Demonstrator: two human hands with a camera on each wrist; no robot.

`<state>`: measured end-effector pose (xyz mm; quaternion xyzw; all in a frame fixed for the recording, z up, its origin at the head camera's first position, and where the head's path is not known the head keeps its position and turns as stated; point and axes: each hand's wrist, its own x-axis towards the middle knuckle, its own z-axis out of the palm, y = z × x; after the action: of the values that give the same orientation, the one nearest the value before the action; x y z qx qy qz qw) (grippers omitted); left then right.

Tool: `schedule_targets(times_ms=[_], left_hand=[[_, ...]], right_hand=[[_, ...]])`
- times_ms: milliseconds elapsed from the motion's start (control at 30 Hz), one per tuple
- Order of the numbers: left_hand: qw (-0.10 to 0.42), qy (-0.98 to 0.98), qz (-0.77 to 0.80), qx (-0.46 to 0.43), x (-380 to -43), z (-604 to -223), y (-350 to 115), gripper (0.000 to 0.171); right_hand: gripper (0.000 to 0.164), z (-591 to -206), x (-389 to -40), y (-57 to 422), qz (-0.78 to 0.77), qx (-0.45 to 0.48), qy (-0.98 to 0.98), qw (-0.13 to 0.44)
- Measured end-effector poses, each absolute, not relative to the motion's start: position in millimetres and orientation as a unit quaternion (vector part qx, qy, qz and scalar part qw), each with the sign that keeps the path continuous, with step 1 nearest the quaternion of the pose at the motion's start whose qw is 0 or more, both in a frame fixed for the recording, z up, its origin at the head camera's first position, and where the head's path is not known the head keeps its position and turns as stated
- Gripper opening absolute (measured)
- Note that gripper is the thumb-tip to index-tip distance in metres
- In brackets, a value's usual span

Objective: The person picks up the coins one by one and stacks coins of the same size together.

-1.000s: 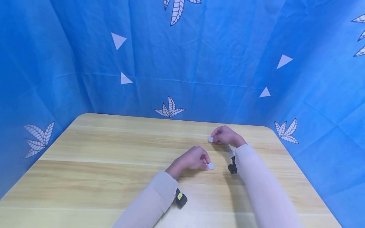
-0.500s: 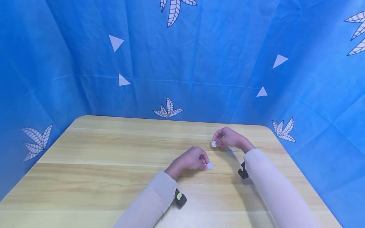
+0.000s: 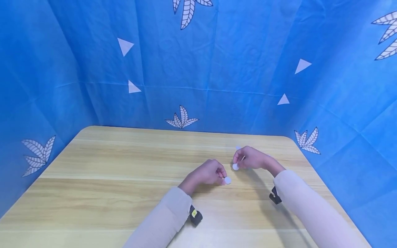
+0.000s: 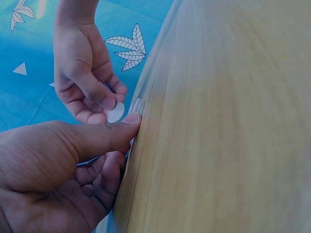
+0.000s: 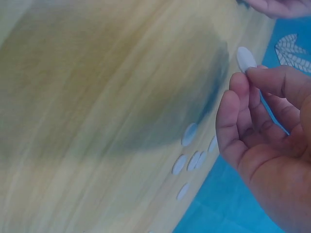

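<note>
My left hand [image 3: 209,173] pinches a short stack of white round discs [image 3: 227,180] low over the table; in the left wrist view the stack [image 4: 139,107] shows several thin edges beyond the thumb. Farther back and to the right, my right hand [image 3: 252,158] pinches one white disc [image 3: 235,166] between thumb and fingertips. That disc [image 5: 246,59] is tilted in the right wrist view, apart from the left hand [image 5: 284,6] at the top corner. Several loose discs [image 5: 189,134] lie on the wood past the right hand.
The pale wooden table [image 3: 124,193] has rounded far corners. A blue cloth [image 3: 173,69] with white leaf and triangle prints hangs behind it and on both sides. Part of one loose disc [image 3: 238,147] shows behind the right hand. Each wrist wears a black camera [image 3: 196,217].
My right hand has come nearer with its disc, toward the left hand, and its forearm has swung right. The left hand has stayed nearly still with its stack.
</note>
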<state>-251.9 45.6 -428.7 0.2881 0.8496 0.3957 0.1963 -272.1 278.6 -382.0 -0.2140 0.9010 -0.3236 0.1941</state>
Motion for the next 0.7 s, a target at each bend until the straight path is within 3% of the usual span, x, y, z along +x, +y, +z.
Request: schedule_targets(times_ms=[700], left_hand=[[0.197,0.851,0.400,0.278,-251.4,-428.1,45.8,0.014]], right_hand=[[0.015,-392.9,-236.9,275.6,-0.378,-0.242,0.869,0.206]])
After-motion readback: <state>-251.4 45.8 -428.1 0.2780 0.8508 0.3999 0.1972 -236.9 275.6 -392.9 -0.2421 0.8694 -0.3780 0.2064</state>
